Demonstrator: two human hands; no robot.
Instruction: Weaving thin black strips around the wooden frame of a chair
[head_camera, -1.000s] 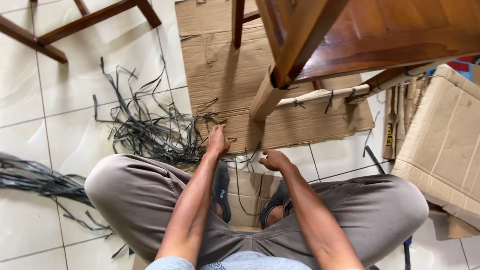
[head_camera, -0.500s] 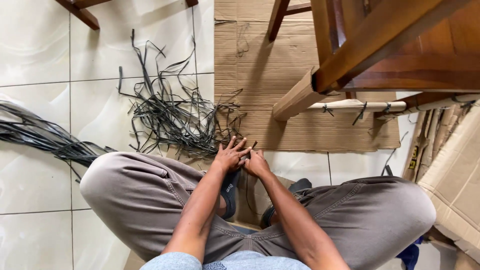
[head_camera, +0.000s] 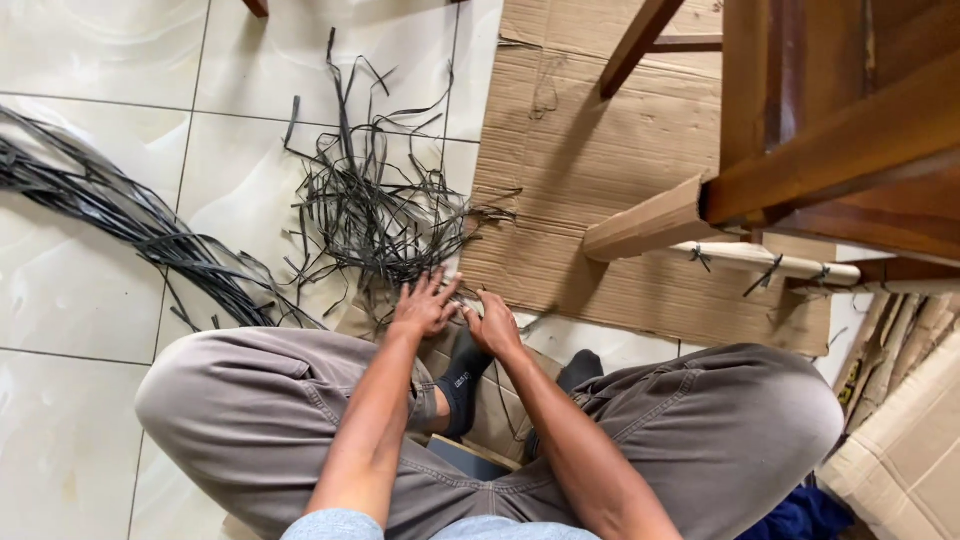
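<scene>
I sit cross-legged on the floor in grey trousers and dark socks. My left hand (head_camera: 424, 303) rests with fingers spread on the near edge of a tangled pile of thin black strips (head_camera: 370, 215) on the white tiles. My right hand (head_camera: 490, 322) is beside it, fingers curled, apparently pinching a thin black strip at the edge of the cardboard sheet (head_camera: 600, 170); the grip itself is hard to make out.
A long bundle of black strips (head_camera: 110, 215) trails off to the left. A wooden chair (head_camera: 830, 150) stands on the cardboard at upper right, with a pale rod (head_camera: 760, 262) tied to it by black strips. Cardboard boxes (head_camera: 910, 450) sit at the right.
My view has shifted right and closer. Both hands have come together at the near edge of the strip pile, the left one spreading its fingers on it.
</scene>
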